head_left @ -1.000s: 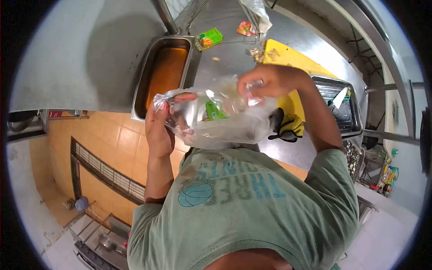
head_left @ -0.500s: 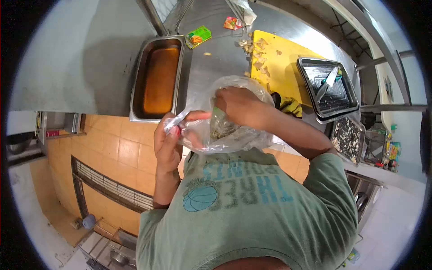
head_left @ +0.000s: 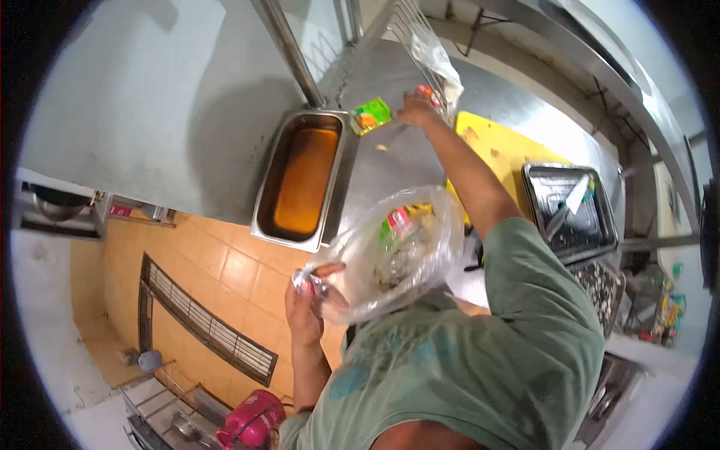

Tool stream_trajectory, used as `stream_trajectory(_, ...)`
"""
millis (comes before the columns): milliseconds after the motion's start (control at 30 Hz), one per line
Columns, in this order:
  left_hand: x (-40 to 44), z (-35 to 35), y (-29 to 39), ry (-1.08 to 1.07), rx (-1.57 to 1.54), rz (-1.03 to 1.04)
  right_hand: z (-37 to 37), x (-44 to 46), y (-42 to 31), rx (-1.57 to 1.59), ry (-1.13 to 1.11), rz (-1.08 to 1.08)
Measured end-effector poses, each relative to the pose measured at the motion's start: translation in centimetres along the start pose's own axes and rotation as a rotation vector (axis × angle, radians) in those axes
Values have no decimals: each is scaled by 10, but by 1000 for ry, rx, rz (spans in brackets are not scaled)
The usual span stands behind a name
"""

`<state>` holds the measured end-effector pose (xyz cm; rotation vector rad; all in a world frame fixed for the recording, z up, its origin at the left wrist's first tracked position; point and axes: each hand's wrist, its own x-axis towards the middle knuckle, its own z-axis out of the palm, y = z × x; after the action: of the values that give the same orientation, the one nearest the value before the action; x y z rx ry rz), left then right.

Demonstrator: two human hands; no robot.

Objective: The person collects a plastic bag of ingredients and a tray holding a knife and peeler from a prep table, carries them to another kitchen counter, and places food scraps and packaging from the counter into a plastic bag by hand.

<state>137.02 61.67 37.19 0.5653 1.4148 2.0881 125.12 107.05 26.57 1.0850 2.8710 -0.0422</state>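
Observation:
My left hand is closed on the gathered rim of a clear plastic bag, whose mouth gapes toward me. Inside the bag lie wrappers, green and red among them, and some dark scraps. My right hand is stretched far across the steel table, right beside a small red-orange packet. Its fingers bend down toward the tabletop and are partly hidden, so a grip on the packet cannot be made out. Just left of that hand lies a green packet with an orange picture.
A deep steel pan of orange-brown liquid stands at the left. Right of my arm are a yellow cutting board and a black tray holding a knife. A wire rack with white plastic stands behind.
My right hand has come out of the bag and reached forward to the red-orange packet. My left hand still holds the bag, now open wider. The view has shifted.

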Motion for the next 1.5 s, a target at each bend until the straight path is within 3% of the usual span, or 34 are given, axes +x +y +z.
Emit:
stream_trajectory(67,-12,11,-4,47,10,-7,-24,-18,-6,108,-113,165)
stream_trajectory(167,-21,27,-10,158,-3,2,55,-3,-2,173,97,199)
stream_trajectory(267,-21,27,-21,229,-9,15,42,-45,-15,92,-39,-3)
stream_trajectory(367,-13,28,-30,194,-84,55,40,-69,-17,41,177,-65)
stream_trajectory(467,-1,42,-40,185,-133,59,26,-26,5,262,-107,-241)
stream_trajectory(567,12,54,-38,102,-168,37,17,-11,18,151,60,-331)
stream_trajectory(667,22,53,-32,22,-162,-15,8,-4,18,114,52,-271)
stream_trajectory(767,37,40,-23,-5,-159,-37,34,15,21,312,-173,-256)
stream_trajectory(867,47,32,-7,-124,-28,-21,-3,-39,26,364,-85,-399)
stream_trajectory(933,52,25,1,-191,-49,-67,-12,-72,21,991,128,-461)
stream_trajectory(1000,52,23,-1,-191,-83,-117,-90,-140,2,1169,191,-568)
stream_trajectory(1067,55,17,-1,-233,-111,-144,-154,-206,-7,1210,141,-664)
stream_trajectory(1133,70,11,0,-345,-129,-133,-185,-246,-10,954,-48,-1084)
stream_trajectory(1233,81,-4,6,-488,-121,-122,-171,-285,-32,572,-97,-1002)
stream_trajectory(1333,87,-12,11,-570,-78,-113,-165,-266,-31,705,6,-1065)
stream_trajectory(1367,87,-15,8,-570,-82,-104,-166,-243,-29,883,-138,-964)
stream_trajectory(1433,87,-20,4,-571,-82,-86,-137,-178,-37,1019,66,-579)
stream_trajectory(1500,81,-23,4,-500,-109,-106,-58,-106,-32,471,85,-481)
